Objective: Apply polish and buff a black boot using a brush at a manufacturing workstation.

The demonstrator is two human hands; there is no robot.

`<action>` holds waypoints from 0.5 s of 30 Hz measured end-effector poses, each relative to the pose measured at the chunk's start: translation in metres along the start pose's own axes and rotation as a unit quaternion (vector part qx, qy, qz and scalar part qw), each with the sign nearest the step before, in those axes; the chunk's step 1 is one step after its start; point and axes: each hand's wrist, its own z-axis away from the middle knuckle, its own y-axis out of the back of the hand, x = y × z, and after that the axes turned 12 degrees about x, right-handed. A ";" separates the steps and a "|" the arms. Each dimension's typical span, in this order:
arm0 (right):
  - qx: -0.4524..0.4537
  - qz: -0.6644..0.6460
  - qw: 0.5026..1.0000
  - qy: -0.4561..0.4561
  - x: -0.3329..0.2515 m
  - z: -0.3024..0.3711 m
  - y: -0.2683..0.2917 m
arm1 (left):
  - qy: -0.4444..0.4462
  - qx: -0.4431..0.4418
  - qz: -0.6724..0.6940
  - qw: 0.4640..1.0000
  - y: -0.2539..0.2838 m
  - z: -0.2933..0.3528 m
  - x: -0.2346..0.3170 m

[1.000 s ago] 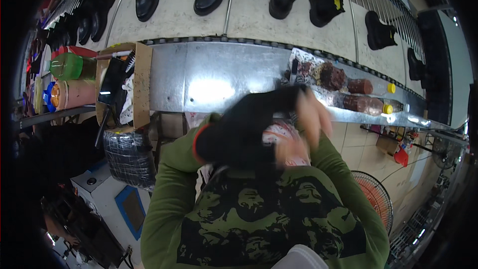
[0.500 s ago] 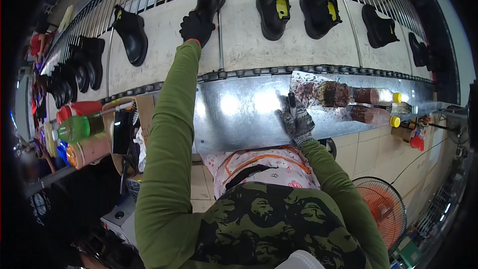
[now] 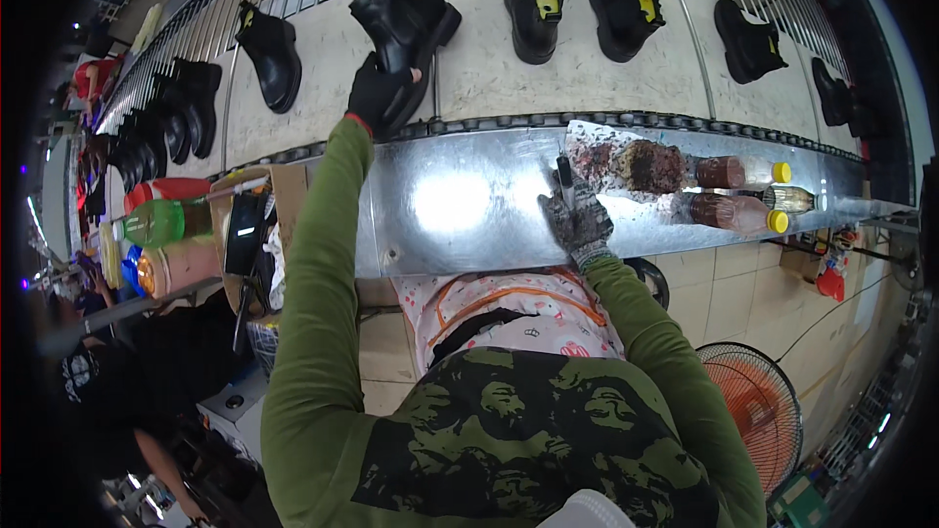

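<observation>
My left hand (image 3: 380,98), in a black glove with one bare fingertip showing, is closed on the toe end of a black ankle boot (image 3: 403,27). This boot leans sideways over the pale conveyor, its toe towards me and a bit of yellow showing at its opening. My right hand (image 3: 579,219), in a mottled grey glove, rests over the metal ledge (image 3: 509,235) with its fingers closed round a slim black pen-shaped tool (image 3: 564,172). The tool points away from me; its tip is too small to make out.
Several black boots stand along the conveyor (image 3: 323,68), including one boot (image 3: 535,15) right of the held one. A stained brown block (image 3: 653,166) and bottles with yellow caps (image 3: 734,212) lie right of my right hand. A cardboard box (image 3: 289,196) is at left, an orange fan (image 3: 748,396) at lower right.
My left hand has drawn the boot nearer and turned it, so more of its side shows. My right hand stays low over the ledge with the tool.
</observation>
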 end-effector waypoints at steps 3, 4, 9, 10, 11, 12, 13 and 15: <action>0.031 -0.063 0.997 -0.034 -0.003 0.000 0.004 | 0.013 0.000 -0.019 1.000 0.011 0.066 0.006; 0.018 -0.026 0.999 -0.041 0.001 0.000 0.000 | -0.005 0.018 -0.029 0.999 0.015 0.089 0.004; 0.030 -0.101 0.992 -0.065 -0.002 0.005 0.011 | 0.032 0.017 -0.076 0.996 0.021 0.199 0.045; 0.069 -0.093 0.992 0.059 0.008 0.003 0.001 | -0.034 0.064 -0.135 0.988 0.017 0.216 0.037; 0.071 -0.131 0.988 0.034 0.001 0.005 0.006 | -0.099 0.112 -0.192 0.970 0.013 0.230 0.036; 0.052 -0.123 0.991 -0.025 -0.005 0.011 0.014 | -0.094 0.095 -0.253 0.958 0.010 0.240 0.036; 0.037 -0.115 0.989 -0.085 -0.018 0.015 0.026 | -0.096 0.089 -0.248 0.960 0.006 0.249 0.041; 0.088 -0.124 0.986 -0.072 -0.011 0.022 0.028 | -0.104 0.114 -0.260 0.953 -0.003 0.266 0.052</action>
